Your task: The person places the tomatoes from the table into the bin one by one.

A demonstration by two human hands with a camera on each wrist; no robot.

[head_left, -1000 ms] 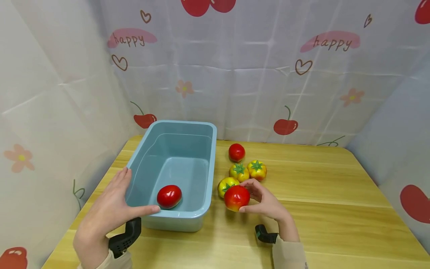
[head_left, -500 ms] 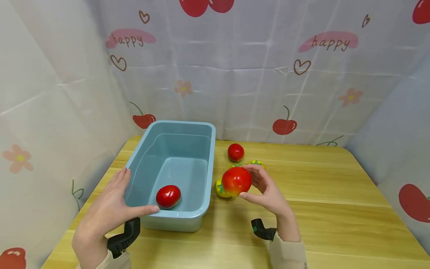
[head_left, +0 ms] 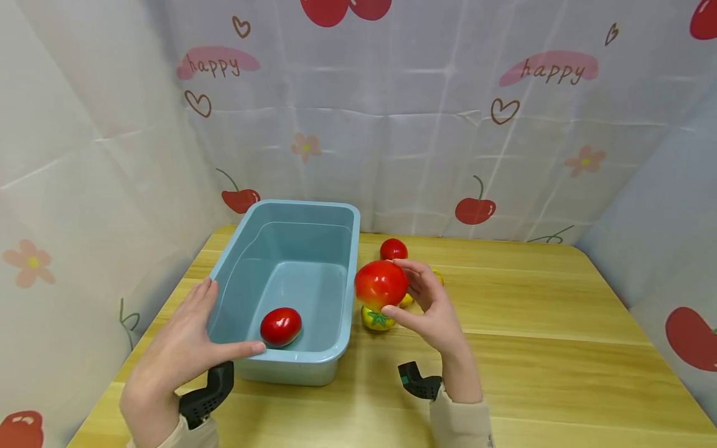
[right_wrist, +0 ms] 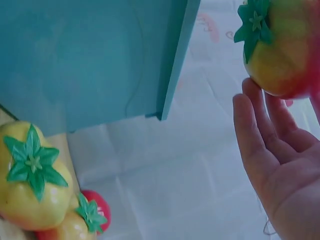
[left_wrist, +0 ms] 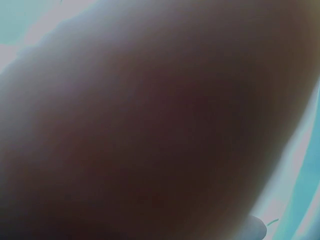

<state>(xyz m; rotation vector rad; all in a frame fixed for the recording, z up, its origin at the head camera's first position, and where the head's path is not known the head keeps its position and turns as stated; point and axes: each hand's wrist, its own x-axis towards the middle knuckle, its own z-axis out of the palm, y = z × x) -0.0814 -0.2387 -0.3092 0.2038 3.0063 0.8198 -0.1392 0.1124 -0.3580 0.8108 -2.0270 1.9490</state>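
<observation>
My right hand [head_left: 434, 311] holds a red tomato [head_left: 381, 284] by its right side, thumb below and fingers behind. It hangs above the table, just right of the blue plastic bin [head_left: 310, 283]. In the right wrist view that tomato [right_wrist: 282, 55] shows a green leafy top and a yellowish base around it. My left hand [head_left: 179, 342] rests on the bin's near left corner, fingers along the left rim and thumb stretched over the front rim. One red tomato [head_left: 281, 326] lies inside the bin near its front. In the left wrist view a dark blur hides most things.
Behind the held tomato, another red tomato [head_left: 394, 247] sits at the back of the wooden table [head_left: 532, 361]. Yellow tomatoes with green tops, one of them a yellow tomato [head_left: 377, 318], are partly covered by the right hand. A printed curtain [head_left: 414, 143] stands behind the table.
My right hand has lifted the red tomato off the cluster and carried it up and slightly left, toward the bin. The left hand stays in place on the bin.
</observation>
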